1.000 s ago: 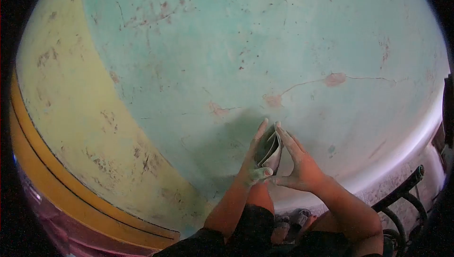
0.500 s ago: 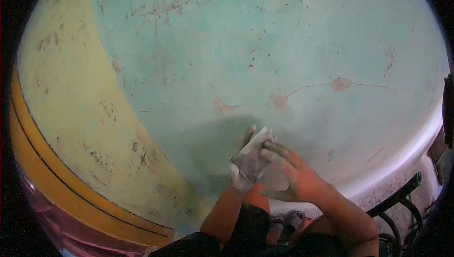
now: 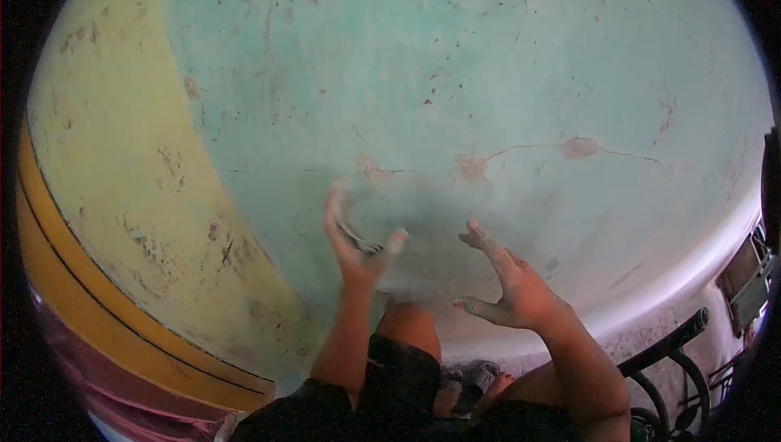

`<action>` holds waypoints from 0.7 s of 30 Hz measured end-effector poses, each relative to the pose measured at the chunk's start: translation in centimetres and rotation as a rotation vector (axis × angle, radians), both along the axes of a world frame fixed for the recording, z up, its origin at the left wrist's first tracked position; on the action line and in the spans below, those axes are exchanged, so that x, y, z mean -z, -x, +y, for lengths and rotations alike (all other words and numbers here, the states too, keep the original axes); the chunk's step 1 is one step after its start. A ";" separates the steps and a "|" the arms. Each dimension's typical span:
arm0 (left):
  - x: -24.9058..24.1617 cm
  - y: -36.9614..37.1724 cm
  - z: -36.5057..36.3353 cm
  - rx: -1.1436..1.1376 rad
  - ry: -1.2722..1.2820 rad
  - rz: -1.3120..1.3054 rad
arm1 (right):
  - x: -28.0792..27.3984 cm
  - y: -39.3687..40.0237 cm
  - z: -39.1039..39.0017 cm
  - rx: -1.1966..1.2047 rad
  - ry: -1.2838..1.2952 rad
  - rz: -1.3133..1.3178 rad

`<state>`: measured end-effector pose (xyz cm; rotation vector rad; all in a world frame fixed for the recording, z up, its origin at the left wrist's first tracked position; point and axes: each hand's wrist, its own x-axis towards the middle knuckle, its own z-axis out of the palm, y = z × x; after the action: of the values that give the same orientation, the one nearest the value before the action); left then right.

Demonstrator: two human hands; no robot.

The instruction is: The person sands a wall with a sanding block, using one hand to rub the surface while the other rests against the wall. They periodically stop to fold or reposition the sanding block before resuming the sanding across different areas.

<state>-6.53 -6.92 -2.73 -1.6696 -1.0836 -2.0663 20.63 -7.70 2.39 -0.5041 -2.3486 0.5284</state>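
Note:
My left hand (image 3: 354, 259), somewhat blurred, is raised before the wall with its thumb and fingers around a piece of sandpaper (image 3: 358, 239). The sandpaper is seen nearly edge-on, as a thin pale curve over a dark strip. To its right, my right hand (image 3: 521, 291) is empty, with thumb and fingers spread apart. Pale dust coats the fingers of both hands. Behind them, the pale green wall (image 3: 342, 92) carries cracks and small brownish patches, and a shadow falls on it between the hands.
A yellow painted band (image 3: 106, 133) curves down the left of the wall, bordered by an orange strip (image 3: 89, 312). Purple cloth (image 3: 122, 393) lies at lower left. At lower right stands a black metal tube frame (image 3: 667, 344). My knee (image 3: 411, 328) is close below the hands.
My hands have parted: the left has moved left, turning the sandpaper edge-on, while the right has come off it and opened. The view has shifted slightly.

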 end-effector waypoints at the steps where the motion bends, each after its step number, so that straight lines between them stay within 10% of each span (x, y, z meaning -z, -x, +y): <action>1: -0.2 1.6 1.2 -0.187 -0.142 0.072 | 0.0 0.0 0.0 -0.001 -0.007 -0.004; 13: -13.8 10.4 4.4 -0.728 -0.287 0.430 | -2.5 -0.2 3.0 -0.031 -0.079 0.011; 21: -17.2 10.3 4.0 -0.770 -0.278 0.709 | -13.2 1.1 5.9 0.209 -0.791 0.617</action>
<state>-16.86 -2.91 14.50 -1.3545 -0.9149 -0.9731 19.49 -1.84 15.59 -0.1636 -1.6875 -0.3189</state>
